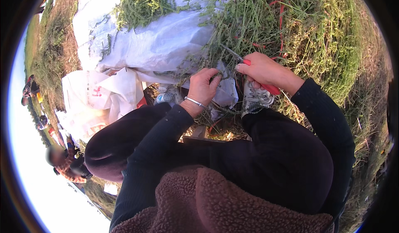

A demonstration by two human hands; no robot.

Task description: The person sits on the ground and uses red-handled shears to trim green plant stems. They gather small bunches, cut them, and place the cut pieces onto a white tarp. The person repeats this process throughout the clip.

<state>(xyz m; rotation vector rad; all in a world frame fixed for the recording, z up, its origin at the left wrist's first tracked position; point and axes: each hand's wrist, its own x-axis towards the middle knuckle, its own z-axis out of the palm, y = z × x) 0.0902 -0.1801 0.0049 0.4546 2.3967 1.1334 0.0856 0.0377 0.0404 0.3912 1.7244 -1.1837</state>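
My right hand [260, 69] is closed round the red handles of a pair of scissors [238, 57], whose metal blades point up and left into a heap of cut green plants [249, 17]. Just left of it, my left hand [204, 86], with a silver bangle at the wrist, pinches a thin green sprig [220, 74] between thumb and fingers. Beyond both hands lies a white woven plastic sheet [162, 42] bearing a pile of leafy green tips [141, 5]. Red ribbon [281, 24] runs through the plant heap.
A white sack [90, 92] with red print lies at the left, near my knee. My shoe [255, 95] stands below the right hand. Dry cut plants [367, 86] cover the ground at the right. Another person [67, 166] sits at the far left, with more people beyond.
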